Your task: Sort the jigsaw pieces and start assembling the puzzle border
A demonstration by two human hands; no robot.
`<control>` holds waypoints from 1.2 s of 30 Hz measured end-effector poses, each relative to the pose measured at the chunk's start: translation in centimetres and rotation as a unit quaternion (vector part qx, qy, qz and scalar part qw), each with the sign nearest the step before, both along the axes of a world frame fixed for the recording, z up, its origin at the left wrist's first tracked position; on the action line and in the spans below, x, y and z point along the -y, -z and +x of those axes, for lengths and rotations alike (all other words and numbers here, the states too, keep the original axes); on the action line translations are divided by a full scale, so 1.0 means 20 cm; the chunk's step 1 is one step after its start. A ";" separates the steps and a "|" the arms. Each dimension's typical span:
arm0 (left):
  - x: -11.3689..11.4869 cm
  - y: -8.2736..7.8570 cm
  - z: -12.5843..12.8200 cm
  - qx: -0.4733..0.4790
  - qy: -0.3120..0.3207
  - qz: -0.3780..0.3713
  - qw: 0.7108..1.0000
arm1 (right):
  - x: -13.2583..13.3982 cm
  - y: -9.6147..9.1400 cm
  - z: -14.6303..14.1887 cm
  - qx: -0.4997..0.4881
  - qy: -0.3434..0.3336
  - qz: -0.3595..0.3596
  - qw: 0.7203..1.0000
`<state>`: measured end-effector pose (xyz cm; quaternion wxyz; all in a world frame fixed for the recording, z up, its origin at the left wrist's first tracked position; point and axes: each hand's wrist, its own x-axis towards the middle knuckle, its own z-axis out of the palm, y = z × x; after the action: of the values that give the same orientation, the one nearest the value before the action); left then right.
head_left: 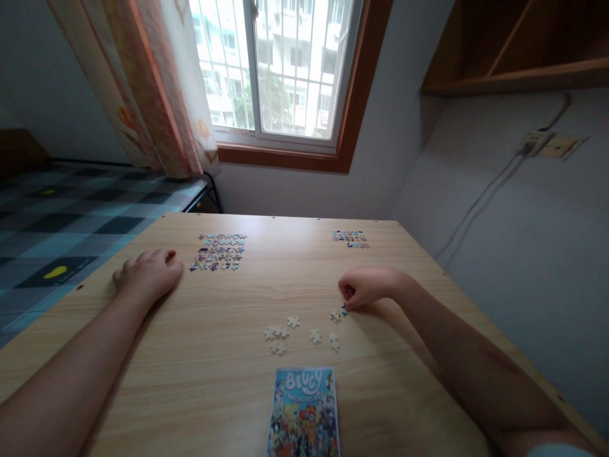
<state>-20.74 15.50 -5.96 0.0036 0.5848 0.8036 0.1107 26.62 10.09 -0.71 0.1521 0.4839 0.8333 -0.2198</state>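
On the right, my right hand (pixel 368 285) bends down to the tabletop with its thumb and fingers pinched on a small dark-blue puzzle piece (pixel 345 311). Touching or very near it lie printed puzzle pieces (pixel 335 316). My left hand (pixel 148 273) rests palm down near the table's left edge, its fingers loosely spread and holding nothing. Beside it, rows of puzzle pieces (pixel 219 251) are laid out. Pale, blank-side-up puzzle pieces (pixel 316 336) lie scattered between my arms, nearer to me.
A Bluey puzzle box (pixel 303 412) lies at the near middle of the wooden table (pixel 214 355). A smaller group of puzzle pieces (pixel 349 237) sits at the far right. Beyond the table are a window (pixel 295 76), a bed (pixel 71 203) on the left and a wall on the right.
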 end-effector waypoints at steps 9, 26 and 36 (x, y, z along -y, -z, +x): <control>-0.01 -0.02 0.01 -0.025 -0.045 -0.026 0.998 | -0.23 0.18 0.20 -0.007 0.189 0.334 0.923; -0.03 0.01 -0.01 -0.041 -0.050 -0.013 0.998 | -0.23 0.23 0.17 -0.103 0.111 0.258 0.954; -0.03 0.01 -0.01 -0.036 -0.051 -0.012 0.998 | -0.28 0.29 0.26 -0.087 0.219 0.379 0.895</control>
<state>-21.02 16.02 -6.12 -0.0240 0.5463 0.8334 0.0803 31.74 15.64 -6.55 -0.1678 0.6543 0.7360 0.0442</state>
